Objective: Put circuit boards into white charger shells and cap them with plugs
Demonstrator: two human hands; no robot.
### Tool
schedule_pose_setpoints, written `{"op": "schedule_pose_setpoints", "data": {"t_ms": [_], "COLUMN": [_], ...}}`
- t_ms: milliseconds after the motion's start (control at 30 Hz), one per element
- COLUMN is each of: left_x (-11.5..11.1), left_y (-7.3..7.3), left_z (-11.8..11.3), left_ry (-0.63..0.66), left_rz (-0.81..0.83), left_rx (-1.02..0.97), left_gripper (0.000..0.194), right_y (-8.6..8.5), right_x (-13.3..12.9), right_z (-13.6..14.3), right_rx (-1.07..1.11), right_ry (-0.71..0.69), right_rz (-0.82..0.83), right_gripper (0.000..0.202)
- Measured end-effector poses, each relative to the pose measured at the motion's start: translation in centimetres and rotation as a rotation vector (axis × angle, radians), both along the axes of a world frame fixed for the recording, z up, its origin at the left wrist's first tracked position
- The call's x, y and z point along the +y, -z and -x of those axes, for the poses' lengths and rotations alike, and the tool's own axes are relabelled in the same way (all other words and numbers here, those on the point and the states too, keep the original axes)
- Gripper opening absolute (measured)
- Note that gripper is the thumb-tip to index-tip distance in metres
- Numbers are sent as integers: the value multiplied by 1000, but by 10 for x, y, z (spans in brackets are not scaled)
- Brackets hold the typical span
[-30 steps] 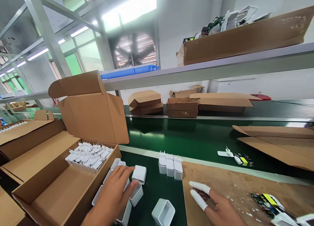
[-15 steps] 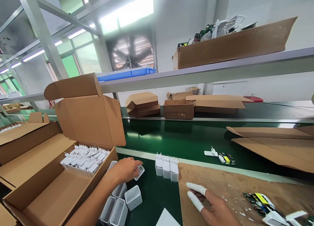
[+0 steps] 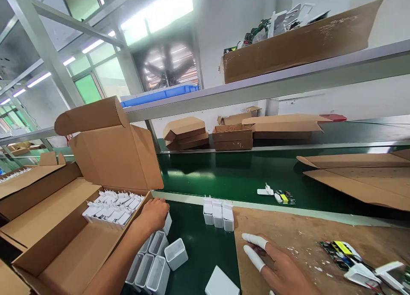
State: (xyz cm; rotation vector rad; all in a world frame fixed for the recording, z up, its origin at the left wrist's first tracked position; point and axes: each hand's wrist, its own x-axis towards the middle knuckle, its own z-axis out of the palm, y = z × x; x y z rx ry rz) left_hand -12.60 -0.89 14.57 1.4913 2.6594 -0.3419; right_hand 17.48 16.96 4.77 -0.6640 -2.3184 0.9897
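Left grip (image 3: 156, 213) touches casing (image 3: 167, 223) (seemingly).

Left forearm (image 3: 118, 256) bare, slanting up from bottom edge, left of centre, toward left hand (image 3: 155, 214). Left hand back-up, knuckles bent, fingers curled forward and down; fingertips mostly hidden, grip unclear. Right hand (image 3: 278, 265) lower in view, right of centre, back partly showing, wrist cut off by bottom edge. Two right digits (image 3: 255, 240) wear white coverings, pointing left, slightly bent, small gap between tips. Hands well apart, left one farther forward.
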Motion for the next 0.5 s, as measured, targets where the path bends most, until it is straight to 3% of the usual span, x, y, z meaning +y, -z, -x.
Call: {"op": "schedule_pose_setpoints", "data": {"t_ms": [167, 267, 367, 500], "left_x": [-38, -77, -116, -157], "left_y": [-26, -30, -7, 54], "left_z": [-20, -37, -47, -55], "left_ry": [-49, -111, -186, -178], "left_rz": [-191, -225, -175, -280], "left_rx": [-62, -149, -214, -97], "left_gripper": [33, 37, 52, 75], "right_y": [4, 7, 10, 16], "right_x": [5, 7, 5, 0], "right_z": [-2, -4, -5, 1], "right_rx": [-44, -79, -71, -30], "right_ry": [-8, -19, -25, -31], "right_rz": [-21, -51, -68, -89], "right_gripper": [37, 39, 39, 39]}}
